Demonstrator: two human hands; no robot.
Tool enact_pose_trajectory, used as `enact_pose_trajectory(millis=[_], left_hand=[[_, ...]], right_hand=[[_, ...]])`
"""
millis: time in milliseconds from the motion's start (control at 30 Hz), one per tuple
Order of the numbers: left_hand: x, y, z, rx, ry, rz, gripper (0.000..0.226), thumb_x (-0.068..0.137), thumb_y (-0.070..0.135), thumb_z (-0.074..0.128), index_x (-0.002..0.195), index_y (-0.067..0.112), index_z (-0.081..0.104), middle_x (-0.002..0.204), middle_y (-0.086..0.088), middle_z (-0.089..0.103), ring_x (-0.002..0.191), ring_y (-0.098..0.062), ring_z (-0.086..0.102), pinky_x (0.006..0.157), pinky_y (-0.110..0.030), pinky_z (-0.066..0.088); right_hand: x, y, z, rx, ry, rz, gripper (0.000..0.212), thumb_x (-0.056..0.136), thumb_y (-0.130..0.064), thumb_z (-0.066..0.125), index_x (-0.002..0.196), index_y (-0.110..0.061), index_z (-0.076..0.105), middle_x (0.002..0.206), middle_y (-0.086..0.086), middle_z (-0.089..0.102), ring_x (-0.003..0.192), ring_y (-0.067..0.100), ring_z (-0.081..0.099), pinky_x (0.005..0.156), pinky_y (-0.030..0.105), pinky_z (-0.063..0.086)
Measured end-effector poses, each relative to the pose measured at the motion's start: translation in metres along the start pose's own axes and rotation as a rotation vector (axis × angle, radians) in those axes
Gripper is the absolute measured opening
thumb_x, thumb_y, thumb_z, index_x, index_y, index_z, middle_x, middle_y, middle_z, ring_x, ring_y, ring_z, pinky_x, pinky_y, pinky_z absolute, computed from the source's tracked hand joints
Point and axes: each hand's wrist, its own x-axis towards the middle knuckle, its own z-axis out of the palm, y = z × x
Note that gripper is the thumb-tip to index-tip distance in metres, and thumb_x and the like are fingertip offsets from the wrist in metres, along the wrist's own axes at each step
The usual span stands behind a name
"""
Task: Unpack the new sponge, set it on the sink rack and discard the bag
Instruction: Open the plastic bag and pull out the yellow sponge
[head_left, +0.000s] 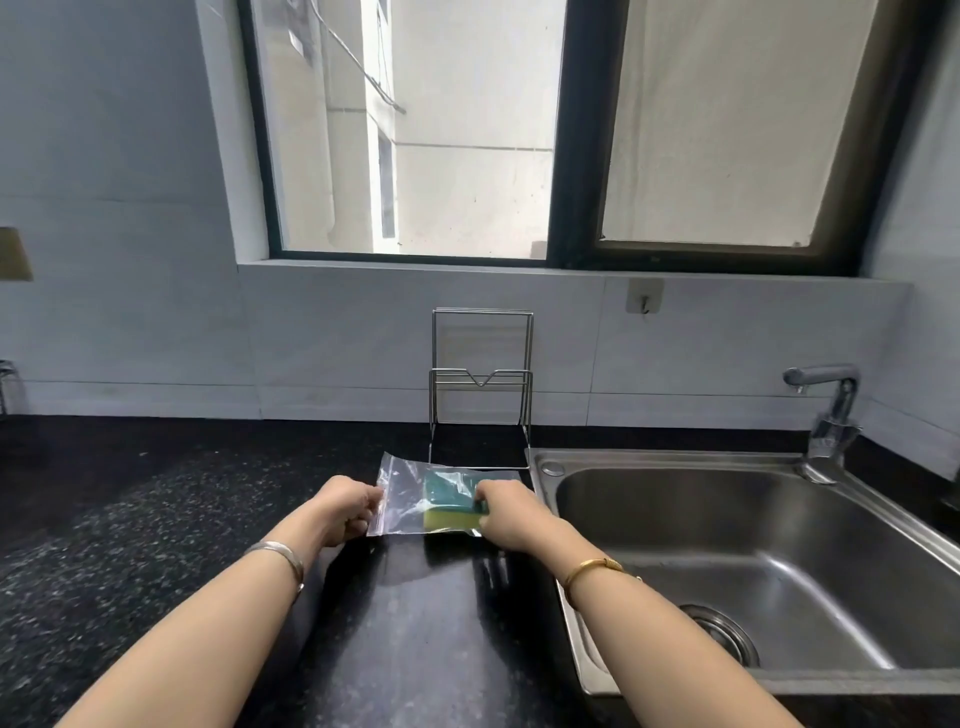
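A clear plastic zip bag (402, 491) lies on the black countertop with a sponge (448, 501) inside it, green on top and yellow below. My left hand (345, 512) pinches the bag's left edge. My right hand (511, 517) grips the bag's right end over the sponge. Just behind the bag stands an empty wire sink rack (480, 387) against the wall.
A steel sink (727, 561) with a drain strainer (719, 631) lies to the right, its tap (831, 410) at the back right corner. The speckled black countertop (156, 519) stretches left. A wall hook (644, 296) hangs under the window sill.
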Motion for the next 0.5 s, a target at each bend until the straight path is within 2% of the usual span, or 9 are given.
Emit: enact_pose_trajectory(millis=[100, 200, 367, 433, 500], left_hand=[[-0.004, 0.009, 0.001, -0.003, -0.043, 0.039, 0.025, 0.087, 0.004, 0.052, 0.061, 0.005, 0.051, 0.055, -0.004, 0.034, 0.024, -0.003, 0.026, 0.025, -0.009, 0.016], [-0.009, 0.027, 0.003, -0.010, -0.082, 0.085, 0.018, 0.086, 0.007, 0.054, 0.069, 0.002, 0.057, 0.060, -0.007, 0.042, 0.043, -0.010, 0.032, 0.024, -0.013, 0.020], [-0.032, 0.065, 0.014, -0.019, -0.132, 0.183, 0.020, 0.084, 0.011, 0.059, 0.065, 0.005, 0.059, 0.060, -0.005, 0.044, 0.045, -0.011, 0.034, 0.029, -0.014, 0.021], [-0.047, 0.081, 0.018, -0.008, -0.134, 0.268, 0.017, 0.083, 0.012, 0.061, 0.067, 0.005, 0.061, 0.061, -0.006, 0.045, 0.047, -0.012, 0.034, 0.031, -0.014, 0.023], [-0.067, 0.095, 0.021, 0.060, -0.103, 0.381, 0.014, 0.082, 0.013, 0.063, 0.072, 0.005, 0.066, 0.059, -0.005, 0.052, 0.043, -0.010, 0.036, 0.033, -0.013, 0.025]], right_hand=[[-0.001, -0.002, -0.007, -0.004, 0.047, 0.002, 0.029, 0.079, -0.008, 0.046, 0.105, -0.006, 0.060, 0.116, 0.016, 0.063, 0.108, 0.035, 0.056, 0.086, 0.034, 0.047], [-0.001, -0.005, -0.017, -0.032, 0.084, 0.012, 0.027, 0.080, -0.007, 0.045, 0.102, -0.003, 0.060, 0.111, 0.019, 0.064, 0.103, 0.036, 0.059, 0.074, 0.032, 0.044], [-0.003, -0.019, -0.042, 0.100, 0.215, -0.038, 0.026, 0.081, -0.012, 0.046, 0.095, -0.001, 0.065, 0.104, 0.018, 0.068, 0.096, 0.036, 0.062, 0.079, 0.037, 0.050], [-0.003, -0.027, -0.053, 0.224, 0.309, -0.087, 0.026, 0.084, -0.015, 0.046, 0.086, 0.001, 0.067, 0.094, 0.019, 0.070, 0.089, 0.035, 0.063, 0.076, 0.038, 0.051], [-0.003, -0.036, -0.065, 0.423, 0.372, -0.136, 0.036, 0.091, -0.021, 0.044, 0.072, 0.001, 0.064, 0.078, 0.016, 0.069, 0.077, 0.032, 0.064, 0.075, 0.041, 0.051]])
